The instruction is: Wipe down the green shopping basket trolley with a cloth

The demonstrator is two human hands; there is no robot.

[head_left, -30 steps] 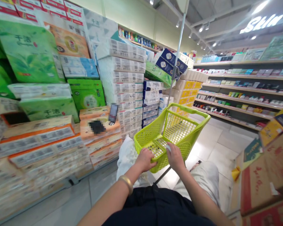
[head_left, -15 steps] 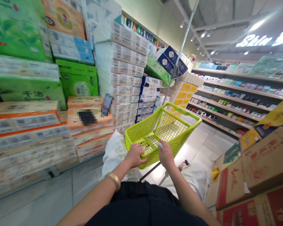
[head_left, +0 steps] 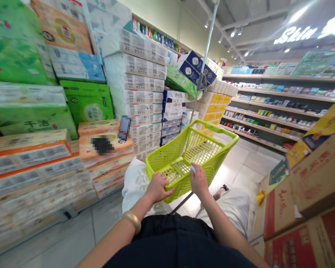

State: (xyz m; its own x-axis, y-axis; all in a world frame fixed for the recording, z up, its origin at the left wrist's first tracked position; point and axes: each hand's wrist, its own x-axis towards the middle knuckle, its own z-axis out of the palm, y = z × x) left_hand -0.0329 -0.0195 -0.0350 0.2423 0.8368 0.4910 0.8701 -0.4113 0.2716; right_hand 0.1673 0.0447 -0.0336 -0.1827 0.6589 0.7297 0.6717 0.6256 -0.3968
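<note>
A yellow-green plastic shopping basket (head_left: 216, 150) with lattice sides is in front of me, close to my knees, and its inside looks bare. My left hand (head_left: 158, 187) is closed over the near left part of its rim, fingers inside and thumb outside. Farther right, my right hand (head_left: 198, 180) is closed at the near rim. A small white bit (head_left: 192, 169) shows at its fingertips; I cannot make out what it is. A gold bangle (head_left: 132, 221) is on my left wrist. Below the basket runs a thin dark bar (head_left: 181, 203).
Stacked tissue packs (head_left: 145, 95) rise on the left. A phone (head_left: 124, 127) and a blurred dark item (head_left: 102, 144) rest on orange packs (head_left: 111, 158). A metal pole (head_left: 205, 56) stands behind the basket. Cardboard cartons (head_left: 318, 178) are at right, stocked shelves (head_left: 270, 108) beyond.
The view has turned slightly, shifting the tissue stacks and pole left in the picture. Both hands remain at the basket's rim, the right one a little farther right in view.
</note>
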